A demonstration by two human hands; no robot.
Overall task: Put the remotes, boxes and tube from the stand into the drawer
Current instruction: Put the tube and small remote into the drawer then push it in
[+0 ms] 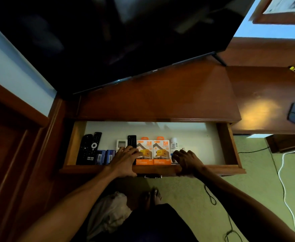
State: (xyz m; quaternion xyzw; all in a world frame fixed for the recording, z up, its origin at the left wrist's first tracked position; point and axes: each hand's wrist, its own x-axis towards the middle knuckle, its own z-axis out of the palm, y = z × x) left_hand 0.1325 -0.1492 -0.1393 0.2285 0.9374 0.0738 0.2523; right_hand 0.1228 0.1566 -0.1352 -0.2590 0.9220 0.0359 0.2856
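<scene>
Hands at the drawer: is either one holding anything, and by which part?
Neither clearly holds an item. The left hand and right hand rest over the drawer's front edge, fingers inside by the orange boxes; a grip cannot be told.

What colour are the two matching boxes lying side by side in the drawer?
Orange and white boxes, with a yellow item pictured on each; seen in the head view.

In the drawer [228, 145], along its front edge: remotes [89, 149] at the left corner, boxes [152, 151] mid-edge, tube [173, 143] just right of them, right end bare
</scene>
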